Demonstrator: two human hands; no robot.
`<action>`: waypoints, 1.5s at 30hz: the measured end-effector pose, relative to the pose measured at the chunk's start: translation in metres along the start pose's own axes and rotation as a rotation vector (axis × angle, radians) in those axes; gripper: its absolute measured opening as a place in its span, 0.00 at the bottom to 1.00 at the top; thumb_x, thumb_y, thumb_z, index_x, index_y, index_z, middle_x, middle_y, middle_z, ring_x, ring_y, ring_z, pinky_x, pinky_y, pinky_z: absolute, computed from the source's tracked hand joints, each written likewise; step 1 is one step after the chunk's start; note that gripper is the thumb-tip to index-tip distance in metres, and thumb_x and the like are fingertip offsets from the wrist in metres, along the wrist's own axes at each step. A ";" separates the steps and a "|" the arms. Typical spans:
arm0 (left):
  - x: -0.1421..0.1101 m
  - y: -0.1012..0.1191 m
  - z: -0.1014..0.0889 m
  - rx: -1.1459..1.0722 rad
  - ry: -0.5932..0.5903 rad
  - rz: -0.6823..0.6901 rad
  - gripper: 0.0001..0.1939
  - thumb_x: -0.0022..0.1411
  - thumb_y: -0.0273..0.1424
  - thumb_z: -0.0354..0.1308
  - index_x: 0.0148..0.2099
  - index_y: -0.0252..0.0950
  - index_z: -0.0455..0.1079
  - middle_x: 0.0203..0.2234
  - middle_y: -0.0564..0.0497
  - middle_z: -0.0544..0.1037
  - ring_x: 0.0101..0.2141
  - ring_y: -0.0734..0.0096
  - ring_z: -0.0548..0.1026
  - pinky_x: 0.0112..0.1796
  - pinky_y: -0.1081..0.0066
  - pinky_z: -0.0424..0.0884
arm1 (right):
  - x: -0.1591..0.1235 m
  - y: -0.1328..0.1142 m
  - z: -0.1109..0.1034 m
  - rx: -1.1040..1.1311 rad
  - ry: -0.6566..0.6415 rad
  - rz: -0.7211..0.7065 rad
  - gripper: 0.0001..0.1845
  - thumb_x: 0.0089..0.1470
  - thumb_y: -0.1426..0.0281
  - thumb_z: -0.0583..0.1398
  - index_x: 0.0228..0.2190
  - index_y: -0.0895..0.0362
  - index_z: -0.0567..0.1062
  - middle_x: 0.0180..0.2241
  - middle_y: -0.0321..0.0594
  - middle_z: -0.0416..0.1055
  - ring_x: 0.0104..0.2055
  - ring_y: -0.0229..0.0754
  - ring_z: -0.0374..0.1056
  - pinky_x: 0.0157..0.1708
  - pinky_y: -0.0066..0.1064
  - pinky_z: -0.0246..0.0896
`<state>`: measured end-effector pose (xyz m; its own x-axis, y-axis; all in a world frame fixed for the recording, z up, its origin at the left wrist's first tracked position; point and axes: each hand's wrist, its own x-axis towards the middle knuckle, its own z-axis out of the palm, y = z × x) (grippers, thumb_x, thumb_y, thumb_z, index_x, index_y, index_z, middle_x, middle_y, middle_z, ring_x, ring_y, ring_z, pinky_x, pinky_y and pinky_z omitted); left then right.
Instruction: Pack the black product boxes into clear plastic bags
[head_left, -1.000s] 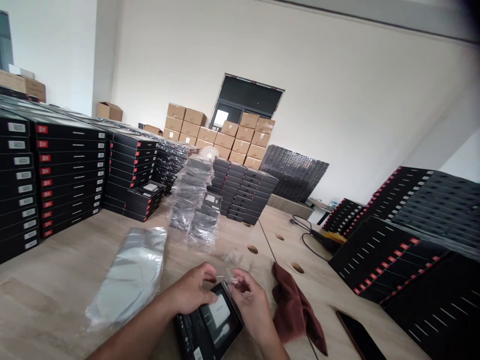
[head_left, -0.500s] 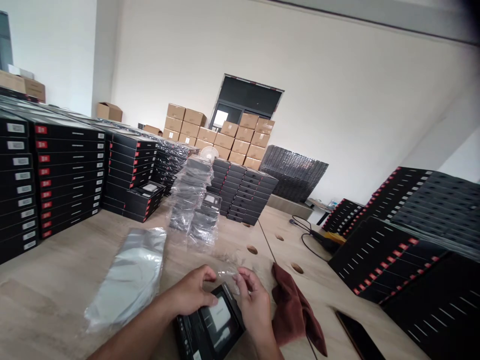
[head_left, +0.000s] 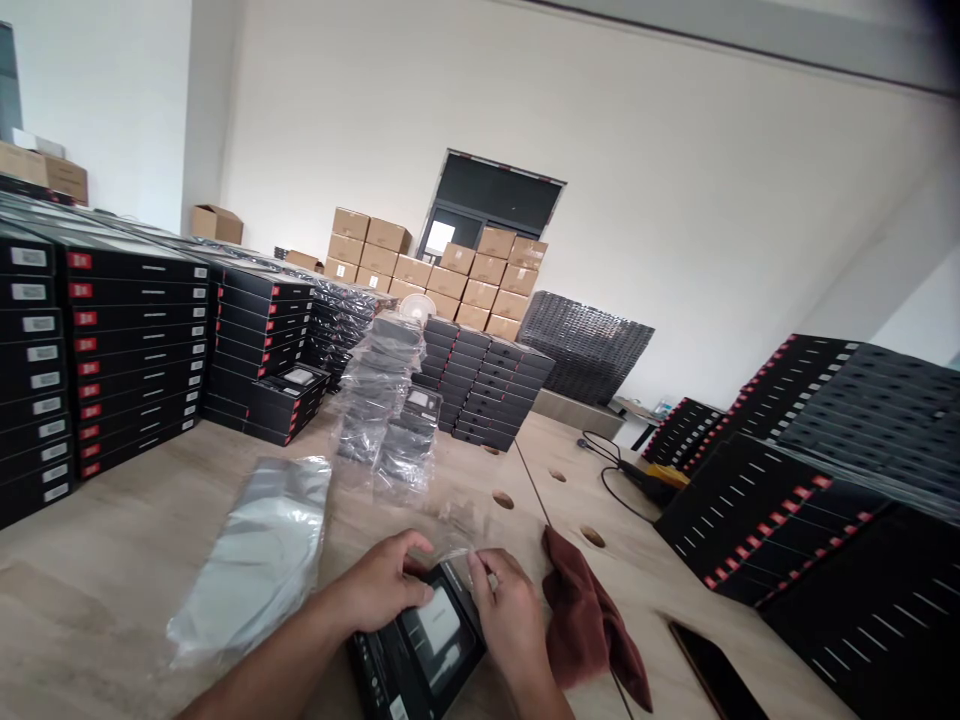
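A black box (head_left: 420, 650) with a window showing a white item lies at the bottom middle of the table, seemingly inside a clear plastic bag (head_left: 457, 532) whose loose end spreads past its far edge. My left hand (head_left: 390, 580) grips the box's far left side, thumb on top and index finger raised. On the other side, my right hand (head_left: 506, 600) pinches the loose film between thumb and fingers at the box's far right corner. A stack of flat clear bags (head_left: 255, 550) lies left of my left forearm. Beside my right hand is a crumpled brown cloth (head_left: 589, 620).
Bagged boxes (head_left: 386, 390) are piled ahead. Tall stacks of black boxes (head_left: 139, 350) stand left, with more black boxes (head_left: 780, 520) at right. A phone (head_left: 716, 670) lies at front right. Holes (head_left: 502, 499) pierce the tabletop (head_left: 360, 510); a cable (head_left: 611, 470) lies farther back.
My right hand has shifted slightly down and toward the box, its fingers curling more. The loose film has bunched at the box's far edge. My left hand has barely moved.
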<state>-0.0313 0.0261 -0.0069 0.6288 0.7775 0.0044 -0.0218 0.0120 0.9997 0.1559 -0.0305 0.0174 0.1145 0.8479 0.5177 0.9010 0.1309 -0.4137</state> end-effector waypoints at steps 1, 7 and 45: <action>0.000 0.001 0.000 0.041 0.015 0.012 0.25 0.45 0.25 0.58 0.49 0.35 0.67 0.40 0.48 0.76 0.36 0.66 0.73 0.34 0.71 0.65 | 0.000 -0.001 0.000 -0.025 0.003 -0.014 0.13 0.56 0.63 0.52 0.27 0.54 0.73 0.30 0.43 0.74 0.35 0.46 0.70 0.36 0.33 0.62; -0.003 0.005 -0.003 0.234 0.074 0.028 0.21 0.49 0.28 0.55 0.47 0.35 0.73 0.40 0.50 0.78 0.38 0.63 0.74 0.40 0.68 0.66 | -0.001 0.008 -0.003 -0.254 -0.003 0.077 0.07 0.47 0.72 0.55 0.30 0.52 0.72 0.33 0.41 0.74 0.34 0.46 0.71 0.32 0.32 0.62; -0.009 0.004 -0.004 0.022 -0.076 -0.032 0.26 0.42 0.24 0.58 0.47 0.35 0.62 0.42 0.48 0.71 0.32 0.72 0.69 0.30 0.73 0.61 | 0.006 0.001 -0.014 0.480 0.219 0.293 0.17 0.46 0.54 0.59 0.24 0.56 0.69 0.22 0.34 0.66 0.25 0.39 0.62 0.28 0.29 0.60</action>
<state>-0.0401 0.0214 -0.0035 0.6863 0.7268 -0.0270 0.0164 0.0215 0.9996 0.1632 -0.0324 0.0311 0.4591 0.7647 0.4522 0.5349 0.1684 -0.8280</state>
